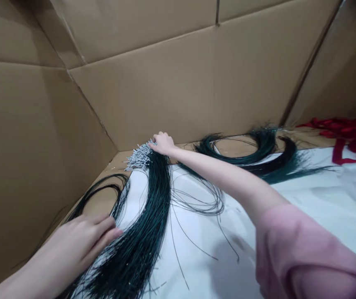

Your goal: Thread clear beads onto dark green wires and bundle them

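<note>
A thick bundle of dark green cords lies across a white sheet, its silver metal tips fanned out at the far end. My right hand reaches far forward with fingers curled and pinches the bundle just behind the tips. My left hand lies flat with fingers stretched out on the near part of the bundle, pressing it down. My right arm wears a pink sleeve.
Cardboard walls enclose the work area on the left, back and right. A second coil of dark green cords lies at the back right. Red ribbons are heaped in the right corner. Loose cord loops curl at the left.
</note>
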`<state>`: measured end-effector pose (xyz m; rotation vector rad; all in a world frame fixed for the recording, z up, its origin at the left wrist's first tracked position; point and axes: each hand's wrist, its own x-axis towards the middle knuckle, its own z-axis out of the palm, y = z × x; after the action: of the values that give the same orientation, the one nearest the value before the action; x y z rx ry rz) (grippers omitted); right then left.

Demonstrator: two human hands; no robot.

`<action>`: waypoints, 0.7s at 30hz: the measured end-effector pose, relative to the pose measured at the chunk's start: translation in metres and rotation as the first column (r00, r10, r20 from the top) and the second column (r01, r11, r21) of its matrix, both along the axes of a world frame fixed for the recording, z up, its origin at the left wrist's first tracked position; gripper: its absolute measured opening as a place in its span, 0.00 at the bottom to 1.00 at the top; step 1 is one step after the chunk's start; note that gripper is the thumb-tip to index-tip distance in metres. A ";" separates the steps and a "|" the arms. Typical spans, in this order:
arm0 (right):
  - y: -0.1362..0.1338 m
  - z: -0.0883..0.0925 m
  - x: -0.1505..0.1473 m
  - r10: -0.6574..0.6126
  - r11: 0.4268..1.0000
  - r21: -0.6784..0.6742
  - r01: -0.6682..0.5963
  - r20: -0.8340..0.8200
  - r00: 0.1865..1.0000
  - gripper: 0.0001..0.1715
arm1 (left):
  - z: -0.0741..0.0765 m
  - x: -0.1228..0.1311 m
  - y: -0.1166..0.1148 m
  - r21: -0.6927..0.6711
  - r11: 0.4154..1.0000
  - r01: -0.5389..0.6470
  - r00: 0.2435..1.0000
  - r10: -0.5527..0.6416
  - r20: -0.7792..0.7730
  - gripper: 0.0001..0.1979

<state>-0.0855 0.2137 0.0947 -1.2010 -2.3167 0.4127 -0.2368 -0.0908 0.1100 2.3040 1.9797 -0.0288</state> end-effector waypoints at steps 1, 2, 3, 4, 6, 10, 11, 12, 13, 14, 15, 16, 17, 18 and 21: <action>-0.004 0.002 0.012 0.066 0.998 -0.007 -0.065 0.048 0.997 0.19 | 0.003 0.001 0.004 -0.048 0.999 -0.005 1.000 0.003 -0.029 0.21; -0.009 0.003 0.027 0.143 0.990 -0.030 -0.141 0.100 0.985 0.18 | 0.005 0.004 0.008 -0.079 0.997 -0.006 0.998 0.001 -0.055 0.22; -0.016 0.005 0.043 0.224 0.974 -0.063 -0.217 0.151 0.963 0.16 | 0.007 0.009 0.012 -0.076 0.997 0.004 0.998 -0.009 -0.069 0.22; -0.024 0.006 0.061 0.309 0.950 -0.108 -0.292 0.202 0.929 0.13 | 0.008 0.015 0.016 -0.060 0.998 0.023 0.997 -0.027 -0.075 0.22; -0.043 0.009 0.098 0.452 0.890 -0.205 -0.407 0.287 0.845 0.09 | 0.009 0.030 0.026 -0.019 0.996 0.084 0.993 -0.085 -0.078 0.22; -0.081 0.010 0.165 0.562 0.825 -0.325 -0.461 0.403 0.722 0.18 | 0.003 0.062 0.043 0.054 0.972 0.227 0.972 -0.222 -0.084 0.20; -0.088 0.008 0.177 0.565 0.824 -0.344 -0.451 0.434 0.701 0.21 | 0.001 0.069 0.047 0.062 0.965 0.256 0.964 -0.250 -0.084 0.20; -0.095 0.005 0.186 0.558 0.829 -0.354 -0.433 0.468 0.685 0.25 | -0.002 0.076 0.050 0.071 0.956 0.284 0.957 -0.278 -0.084 0.19; -0.101 0.002 0.193 0.545 0.838 -0.358 -0.413 0.503 0.671 0.28 | -0.004 0.083 0.052 0.079 0.947 0.310 0.949 -0.304 -0.084 0.19; -0.106 -0.001 0.197 0.532 0.846 -0.356 -0.396 0.534 0.657 0.30 | -0.007 0.089 0.054 0.086 0.938 0.336 0.940 -0.329 -0.084 0.19; -0.110 -0.005 0.199 0.523 0.852 -0.352 -0.387 0.561 0.642 0.33 | -0.010 0.095 0.056 0.091 0.928 0.361 0.931 -0.354 -0.084 0.19; -0.113 -0.009 0.199 0.521 0.854 -0.348 -0.387 0.580 0.626 0.34 | -0.012 0.100 0.057 0.094 0.918 0.384 0.922 -0.377 -0.084 0.19; -0.115 -0.013 0.197 0.524 0.851 -0.343 -0.397 0.593 0.611 0.33 | -0.014 0.106 0.058 0.093 0.909 0.405 0.913 -0.399 -0.081 0.19; -0.117 -0.016 0.195 0.531 0.846 -0.338 -0.412 0.601 0.598 0.31 | -0.015 0.110 0.058 0.091 0.902 0.422 0.906 -0.416 -0.076 0.19; -0.120 -0.023 0.186 0.553 0.827 -0.320 -0.462 0.609 0.568 0.20 | -0.017 0.119 0.058 0.088 0.888 0.451 0.892 -0.448 -0.055 0.19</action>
<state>0.1009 0.0938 0.0716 -0.7582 -3.3675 0.3416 -0.1173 -0.0329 0.0931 2.7920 1.4397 -0.0054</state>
